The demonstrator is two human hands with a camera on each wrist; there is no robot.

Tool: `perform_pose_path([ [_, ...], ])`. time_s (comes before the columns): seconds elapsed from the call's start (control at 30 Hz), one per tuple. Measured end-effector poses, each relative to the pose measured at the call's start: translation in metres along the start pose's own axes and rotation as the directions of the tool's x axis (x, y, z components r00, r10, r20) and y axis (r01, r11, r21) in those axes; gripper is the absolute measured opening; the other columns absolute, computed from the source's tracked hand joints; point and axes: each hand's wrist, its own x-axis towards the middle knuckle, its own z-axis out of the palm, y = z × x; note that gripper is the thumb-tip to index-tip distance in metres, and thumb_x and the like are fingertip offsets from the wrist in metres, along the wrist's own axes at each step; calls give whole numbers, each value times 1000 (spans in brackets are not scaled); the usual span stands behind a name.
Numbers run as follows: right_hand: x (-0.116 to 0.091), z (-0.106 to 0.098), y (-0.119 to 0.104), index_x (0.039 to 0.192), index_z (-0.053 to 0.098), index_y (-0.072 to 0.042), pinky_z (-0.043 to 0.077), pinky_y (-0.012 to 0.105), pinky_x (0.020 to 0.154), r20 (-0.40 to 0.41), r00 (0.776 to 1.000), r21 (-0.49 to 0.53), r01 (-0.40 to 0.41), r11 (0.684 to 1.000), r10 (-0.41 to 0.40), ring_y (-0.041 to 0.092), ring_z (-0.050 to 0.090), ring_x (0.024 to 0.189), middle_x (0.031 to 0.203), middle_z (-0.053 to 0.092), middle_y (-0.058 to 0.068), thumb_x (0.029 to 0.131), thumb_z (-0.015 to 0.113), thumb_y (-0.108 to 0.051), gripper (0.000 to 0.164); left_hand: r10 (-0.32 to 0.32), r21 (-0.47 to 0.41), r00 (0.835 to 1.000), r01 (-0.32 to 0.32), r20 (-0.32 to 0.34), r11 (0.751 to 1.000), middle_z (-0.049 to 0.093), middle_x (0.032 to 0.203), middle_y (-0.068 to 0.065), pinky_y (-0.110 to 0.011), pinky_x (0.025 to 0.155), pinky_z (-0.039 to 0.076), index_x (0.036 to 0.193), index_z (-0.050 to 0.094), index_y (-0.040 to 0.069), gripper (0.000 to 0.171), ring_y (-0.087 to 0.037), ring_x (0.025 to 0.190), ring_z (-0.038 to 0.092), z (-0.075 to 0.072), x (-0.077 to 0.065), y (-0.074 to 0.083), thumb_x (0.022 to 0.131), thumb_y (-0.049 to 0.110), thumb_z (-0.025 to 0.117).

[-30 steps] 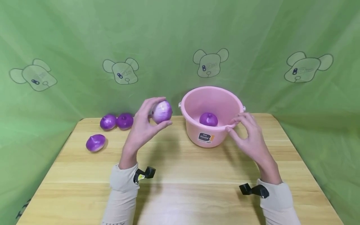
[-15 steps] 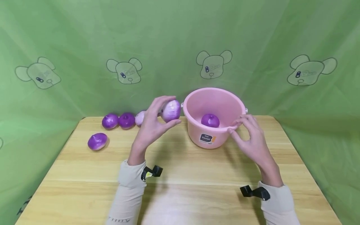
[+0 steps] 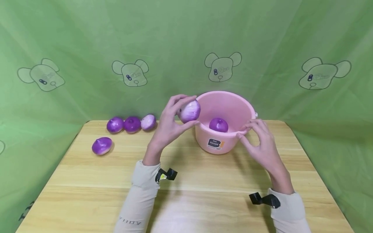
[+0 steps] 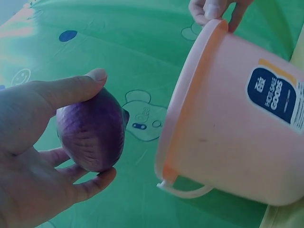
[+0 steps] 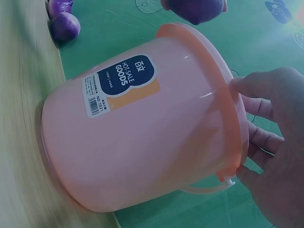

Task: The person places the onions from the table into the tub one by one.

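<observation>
On the desk (image 3: 186,207), the bucket (image 3: 217,142) stands left of the right grip (image 3: 260,142), which pinches its rim; the loose onion (image 3: 218,125) sits inside. The left grip (image 3: 170,126), clamped on the held onion (image 3: 190,111), has moved right since the earlier frame, bringing it near the bucket's rim. Left of that grip, the row of three onions (image 3: 132,124) now shows fully; nearer the person lies the lone onion (image 3: 102,145).

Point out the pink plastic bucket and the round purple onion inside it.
Pink plastic bucket (image 5: 154,130), right wrist view, on its outer side wall.
Round purple onion (image 3: 218,125), head view, middle of its visible side.
</observation>
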Motion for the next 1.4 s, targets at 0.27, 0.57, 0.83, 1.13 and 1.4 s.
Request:
perform_pose_path([
  [0.27,0,0,0,106,70,-3,33,61,115,-4,1000,8,13,1000,-13,24,48,121,114,62,9,83,80,3,26,24,-69,1000,-22,17,997,51,139,-6,-38,83,55,143,60,16,72,-17,107,56,15,8,3,78,16,91],
  [0.57,-1,0,0,107,70,-3,32,63,114,-2,1000,7,-5,1000,5,26,48,124,116,62,10,83,80,3,26,-20,-119,998,27,62,993,52,142,-5,-37,91,56,144,59,16,74,-16,120,55,28,14,6,78,17,91],
  [0.83,-1,0,0,108,69,-3,34,64,113,1,1000,-1,-13,1000,13,27,48,124,118,62,12,84,80,1,26,22,-120,995,-10,95,993,52,148,-5,-33,97,54,143,59,14,72,-14,129,52,38,16,6,78,17,91],
  [1.13,0,-2,-1,107,69,-2,34,63,112,-3,1000,1,-1,1000,1,25,48,122,115,61,9,84,80,3,26,58,17,983,-62,172,998,51,150,-10,-33,107,47,142,59,12,72,-21,135,50,50,23,4,78,18,92],
  [1.4,0,-2,-1,107,69,-2,33,62,114,4,1000,4,-1,1000,1,26,48,123,118,62,14,84,80,2,26,52,110,972,-78,228,991,49,151,-13,-34,112,42,141,61,10,70,-26,142,41,59,27,3,79,21,91],
])
